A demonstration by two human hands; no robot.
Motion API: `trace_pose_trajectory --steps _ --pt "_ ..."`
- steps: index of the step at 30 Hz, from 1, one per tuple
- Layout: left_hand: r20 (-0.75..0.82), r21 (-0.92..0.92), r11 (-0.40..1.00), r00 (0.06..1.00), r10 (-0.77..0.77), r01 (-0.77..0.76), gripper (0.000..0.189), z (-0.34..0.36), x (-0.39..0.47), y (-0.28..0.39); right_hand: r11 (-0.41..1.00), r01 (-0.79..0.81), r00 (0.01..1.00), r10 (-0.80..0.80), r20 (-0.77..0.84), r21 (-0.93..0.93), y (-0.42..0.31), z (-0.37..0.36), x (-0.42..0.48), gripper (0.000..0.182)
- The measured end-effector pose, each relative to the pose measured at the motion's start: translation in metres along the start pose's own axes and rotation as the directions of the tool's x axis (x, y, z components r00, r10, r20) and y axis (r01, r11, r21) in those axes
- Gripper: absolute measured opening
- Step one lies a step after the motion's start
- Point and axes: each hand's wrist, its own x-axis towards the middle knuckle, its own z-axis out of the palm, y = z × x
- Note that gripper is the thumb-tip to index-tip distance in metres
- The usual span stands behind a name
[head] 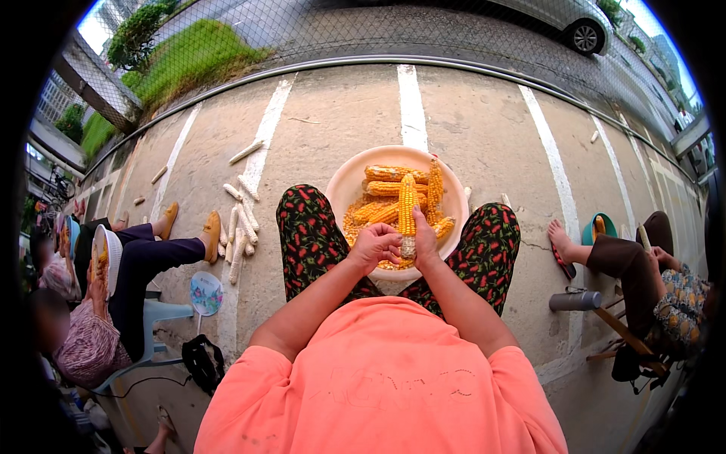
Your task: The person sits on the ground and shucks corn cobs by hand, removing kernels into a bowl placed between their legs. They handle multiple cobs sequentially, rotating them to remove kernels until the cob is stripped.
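Observation:
My right hand grips a yellow corn cob upright, its thumb along the cob's right side. The lower end of this cob is bare of kernels and whitish. My left hand is at that bare end with curled fingers; whether they pinch anything is hidden. Both hands are over a pale plastic basin between my knees. Inside the basin, several more corn cobs lie on loose yellow kernels.
Stripped cobs lie on the concrete to the left, near a round hand fan and a black bag. Seated people hold corn on both sides, with a white basket at left and a teal bowl at right. A wire fence stands ahead.

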Motion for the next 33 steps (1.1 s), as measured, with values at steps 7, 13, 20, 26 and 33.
trace_pose_trajectory --steps 7,13,20,26,33 --pt "-0.019 0.002 1.000 1.000 -0.008 0.008 0.012 -0.006 0.002 -0.004 0.996 0.011 0.997 -0.004 0.077 -0.090 -0.001 0.006 -0.008 0.034" --pt "-0.032 0.011 1.000 0.999 0.008 -0.008 0.011 -0.006 0.003 -0.004 0.949 0.126 0.991 -0.105 0.085 -0.290 -0.001 0.005 -0.008 0.035" --pt "-0.029 0.005 1.000 0.999 0.015 -0.015 0.011 -0.003 0.001 -0.002 0.963 0.084 0.995 -0.068 0.070 -0.256 -0.005 0.008 -0.012 0.037" --pt "-0.057 -0.061 0.997 0.998 0.035 -0.038 0.011 -0.007 0.004 -0.007 0.998 -0.056 0.988 0.051 0.146 0.029 0.000 0.003 -0.005 0.034" --pt "-0.154 0.122 0.988 0.982 0.108 -0.090 0.012 -0.006 -0.001 0.005 0.988 0.142 0.990 -0.143 0.001 0.065 0.010 -0.012 0.022 0.038"
